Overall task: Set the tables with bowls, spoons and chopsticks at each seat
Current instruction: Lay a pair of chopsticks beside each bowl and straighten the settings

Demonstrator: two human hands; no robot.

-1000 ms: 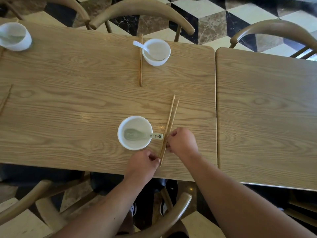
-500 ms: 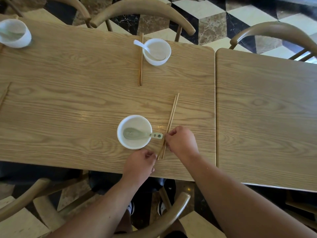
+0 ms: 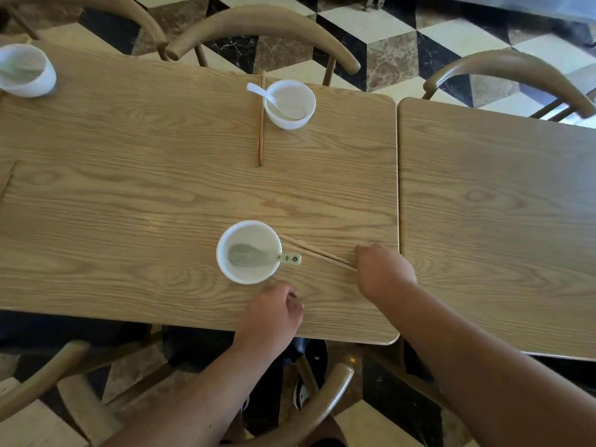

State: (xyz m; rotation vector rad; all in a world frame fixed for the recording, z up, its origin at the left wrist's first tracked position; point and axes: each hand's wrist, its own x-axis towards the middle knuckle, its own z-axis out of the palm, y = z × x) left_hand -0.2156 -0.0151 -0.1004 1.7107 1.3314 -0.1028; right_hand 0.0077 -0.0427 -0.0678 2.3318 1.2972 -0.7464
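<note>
A white bowl (image 3: 249, 251) with a pale green spoon (image 3: 258, 255) inside sits near the front edge of the wooden table (image 3: 129, 204). A pair of wooden chopsticks (image 3: 317, 252) lies slanted to the bowl's right, its far tips almost at the bowl's rim. My right hand (image 3: 383, 274) grips the near ends of these chopsticks. My left hand (image 3: 274, 312) hovers by the table's edge below the bowl, fingers loosely curled and holding nothing. Across the table stands a second white bowl (image 3: 289, 104) with a white spoon (image 3: 263, 93), chopsticks (image 3: 260, 119) lying to its left.
A third white bowl (image 3: 25, 71) stands at the far left corner. A second wooden table (image 3: 500, 221) adjoins on the right. Curved wooden chairs (image 3: 264, 30) ring the tables, one right below me (image 3: 322, 411). More chopsticks (image 3: 8, 182) peek in at the left edge.
My right hand swung the near ends of the chopsticks to the right, turning them from nearly upright to slanted with tips toward the bowl. My left hand let go of them.
</note>
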